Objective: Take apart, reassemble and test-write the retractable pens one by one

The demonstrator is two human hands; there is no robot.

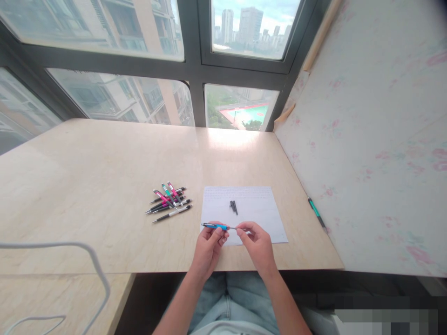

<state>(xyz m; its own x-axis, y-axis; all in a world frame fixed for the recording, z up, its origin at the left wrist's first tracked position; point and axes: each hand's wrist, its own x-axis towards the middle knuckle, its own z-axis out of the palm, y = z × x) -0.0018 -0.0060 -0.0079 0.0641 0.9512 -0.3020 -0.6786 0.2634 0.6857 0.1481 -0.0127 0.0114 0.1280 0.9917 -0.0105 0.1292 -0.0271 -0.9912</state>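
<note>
My left hand [210, 245] is closed around the barrel of a blue pen [213, 226], held level above the near edge of a white sheet of paper [256, 213]. My right hand [257, 245] pinches a thin part [234, 228] that sticks out of the pen's right end. On the paper, just beyond my hands, lie two small black pen parts [233, 206]. To the left of the paper sits a pile of several pens [169, 199], pink, teal, black and white.
A light wooden table [104, 186] runs to a window wall at the back. A marbled panel [370, 153] stands along the right edge, with a teal pen [317, 214] lying at its foot. A white cable [70, 251] loops at the near left.
</note>
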